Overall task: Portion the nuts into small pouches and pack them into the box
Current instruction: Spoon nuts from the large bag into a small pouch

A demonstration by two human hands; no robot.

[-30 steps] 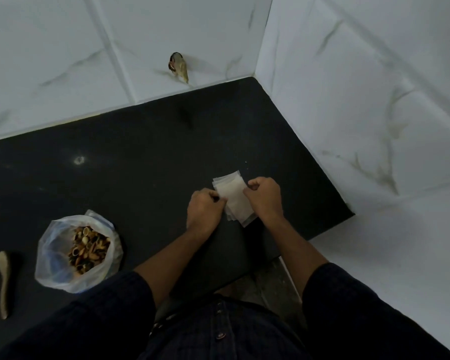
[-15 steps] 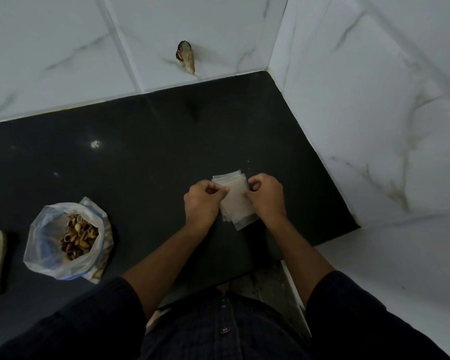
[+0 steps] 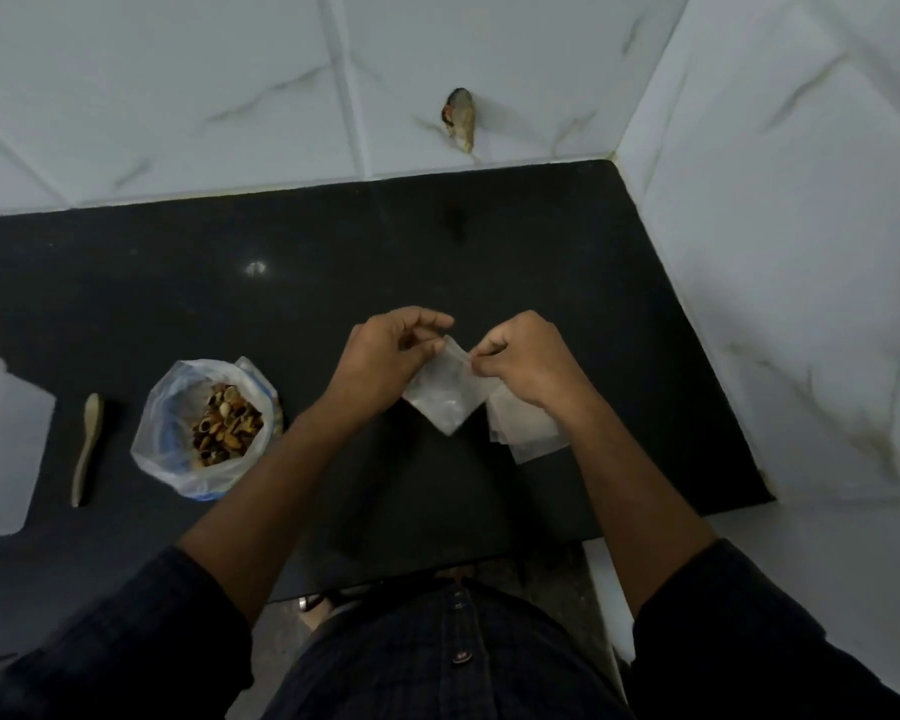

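Note:
Above the black counter point(image 3: 333, 283) both hands hold one small clear pouch point(image 3: 445, 394). My left hand point(image 3: 385, 361) pinches its top left edge between thumb and fingers. My right hand point(image 3: 528, 358) pinches the top right edge. The pouch hangs corner-down between them. A stack of further clear pouches point(image 3: 528, 433) lies on the counter under my right wrist. To the left stands an open plastic bag of nuts point(image 3: 214, 423), its mouth rolled back. A translucent white box point(image 3: 1, 449) with a red spot at its top sits at the far left edge.
A small wooden spoon point(image 3: 87, 449) lies between the box and the nut bag. White marble-pattern tiled walls close off the counter at the back and right. A brownish fixture point(image 3: 461, 119) sticks out of the back wall. The counter's front edge runs just before my body.
Both hands have lifted one pouch off the stack and hold it up between them. The camera view has shifted right, bringing the white box and spoon further into view.

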